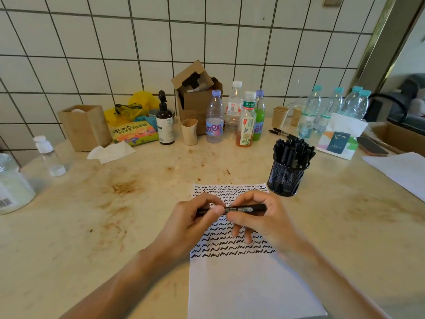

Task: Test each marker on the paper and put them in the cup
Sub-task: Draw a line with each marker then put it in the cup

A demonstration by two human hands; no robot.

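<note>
Paper [248, 284] lies flat on the counter [92, 226], nearest the person; lower half blank, upper half filled with rows of black squiggles.

Above the paper's squiggled part, both hands hold one black marker [243, 207], lying roughly level, left to right. Left hand [193, 224]: fingers and thumb curled round the marker's left end. Right hand [257, 217]: thumb and forefinger pinch the barrel just right of the left hand's thumb; the remaining fingers hang curled toward the paper. Whether the cap is on cannot be told.

Black mesh cup [286, 178] stands just beyond the paper's far right corner, upright, packed with black markers.

Farther beyond the paper, along the tiled wall [207, 38]: bottles [232, 116], a cardboard box [195, 95].
</note>
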